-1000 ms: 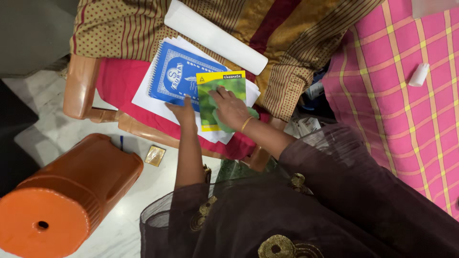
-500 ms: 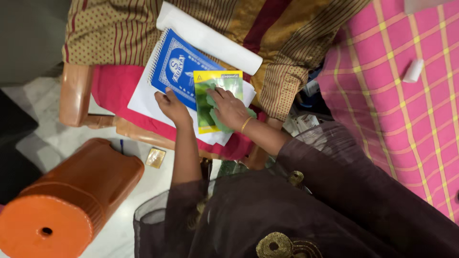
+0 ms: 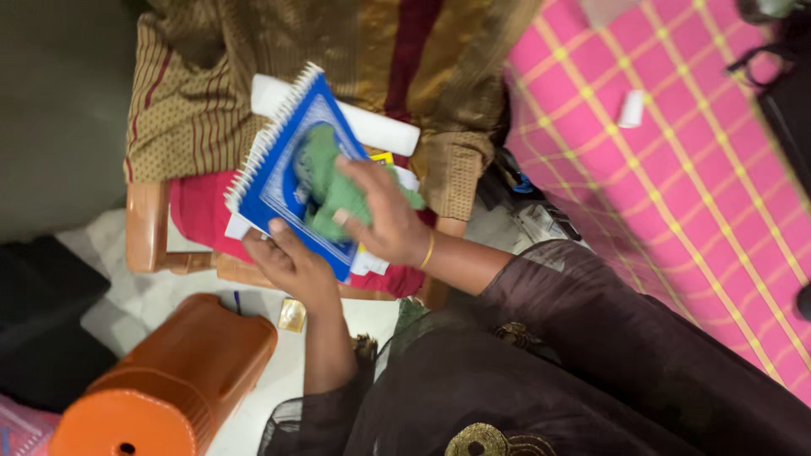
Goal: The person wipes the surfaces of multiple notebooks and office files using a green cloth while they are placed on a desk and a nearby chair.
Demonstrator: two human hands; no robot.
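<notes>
My left hand [image 3: 287,257] grips the lower edge of a blue spiral-bound notebook [image 3: 283,173] and holds it lifted and tilted above the chair. My right hand [image 3: 380,215] presses a crumpled green cloth [image 3: 325,181] against the notebook's cover. Under the notebook lie white papers [image 3: 238,226] and a yellow-edged booklet [image 3: 382,158], mostly hidden. A white paper roll [image 3: 380,128] lies behind the notebook on a brown patterned cloth [image 3: 220,93].
The stack rests on a red cloth [image 3: 198,211] over a wooden chair [image 3: 148,224]. An orange plastic stool [image 3: 169,380] lies on its side on the floor at lower left, with a small gold packet [image 3: 292,315] beside it. A pink checked bedspread [image 3: 676,169] fills the right.
My left hand took hold of the blue notebook and lifted it off the stack. My right hand moved with the green cloth from the yellow-edged booklet onto the notebook's cover.
</notes>
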